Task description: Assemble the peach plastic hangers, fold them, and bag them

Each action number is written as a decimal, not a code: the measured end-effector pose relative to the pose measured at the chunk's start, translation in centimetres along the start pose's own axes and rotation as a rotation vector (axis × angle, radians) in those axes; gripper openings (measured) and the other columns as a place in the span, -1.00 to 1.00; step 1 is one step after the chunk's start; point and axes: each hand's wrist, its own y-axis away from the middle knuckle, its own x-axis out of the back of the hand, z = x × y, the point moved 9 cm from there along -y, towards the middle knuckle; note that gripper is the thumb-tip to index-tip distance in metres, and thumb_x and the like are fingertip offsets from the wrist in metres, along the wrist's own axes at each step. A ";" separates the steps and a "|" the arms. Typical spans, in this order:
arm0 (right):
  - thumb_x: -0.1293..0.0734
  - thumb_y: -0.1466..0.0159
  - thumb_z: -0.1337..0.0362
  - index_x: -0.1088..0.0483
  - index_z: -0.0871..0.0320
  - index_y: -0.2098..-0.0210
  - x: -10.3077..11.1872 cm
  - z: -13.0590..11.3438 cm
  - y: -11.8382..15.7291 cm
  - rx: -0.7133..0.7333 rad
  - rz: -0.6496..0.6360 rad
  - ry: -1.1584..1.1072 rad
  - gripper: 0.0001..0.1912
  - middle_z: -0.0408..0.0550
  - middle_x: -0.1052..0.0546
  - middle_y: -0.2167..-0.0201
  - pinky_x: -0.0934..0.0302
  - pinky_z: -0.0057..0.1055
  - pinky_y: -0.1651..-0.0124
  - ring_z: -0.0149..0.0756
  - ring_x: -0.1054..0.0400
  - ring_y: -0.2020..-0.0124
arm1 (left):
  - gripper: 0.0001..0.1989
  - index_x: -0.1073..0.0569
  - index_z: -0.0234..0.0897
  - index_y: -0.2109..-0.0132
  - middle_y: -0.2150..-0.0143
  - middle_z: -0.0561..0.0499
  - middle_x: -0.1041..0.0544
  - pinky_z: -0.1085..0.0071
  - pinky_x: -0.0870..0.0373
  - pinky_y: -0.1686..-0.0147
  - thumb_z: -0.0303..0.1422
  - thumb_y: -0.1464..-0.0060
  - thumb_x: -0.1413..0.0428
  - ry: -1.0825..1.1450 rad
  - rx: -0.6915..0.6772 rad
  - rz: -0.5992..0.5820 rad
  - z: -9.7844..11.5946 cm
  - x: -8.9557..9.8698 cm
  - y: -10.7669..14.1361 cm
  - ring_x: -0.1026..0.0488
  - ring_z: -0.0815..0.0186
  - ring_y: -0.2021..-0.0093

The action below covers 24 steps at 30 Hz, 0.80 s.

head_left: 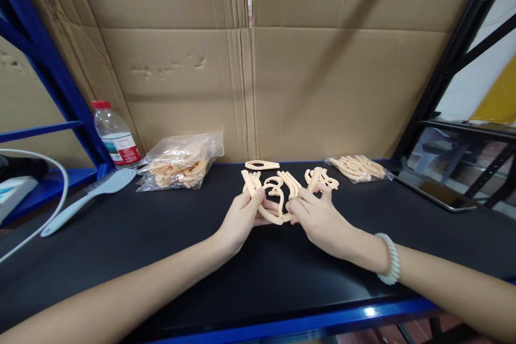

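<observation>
Over the black table (258, 282), the left hand (239, 221) pinches one side of a pale curved piece (271, 217) between thumb and fingers. Fingers of the right hand (320, 223) curl shut on the other side — the exact hold is partly hidden. Loose pieces (289, 183) lie just beyond the hands, with a flat loop (275, 165) farther back. At the left stand a bottle (115, 137), a brush (116, 180) and a plump bag (181, 172); a flatter bag (358, 168) lies right.

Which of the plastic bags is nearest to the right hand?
The bag at right; the bagged pieces at left lie farther off, near the red-capped bottle.
</observation>
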 end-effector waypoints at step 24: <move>-0.08 -0.38 0.43 -0.28 0.19 0.34 0.0 1.8 -0.1 0.066 -0.008 -0.088 -0.78 -0.09 -0.42 0.41 0.12 -0.28 0.16 -0.31 -0.21 0.33 | -0.70 -0.29 -0.34 0.48 0.57 -0.10 -0.56 0.30 -0.53 0.44 -0.42 -0.23 0.07 0.011 0.159 0.100 -0.1 0.6 0.4 -0.55 0.24 0.57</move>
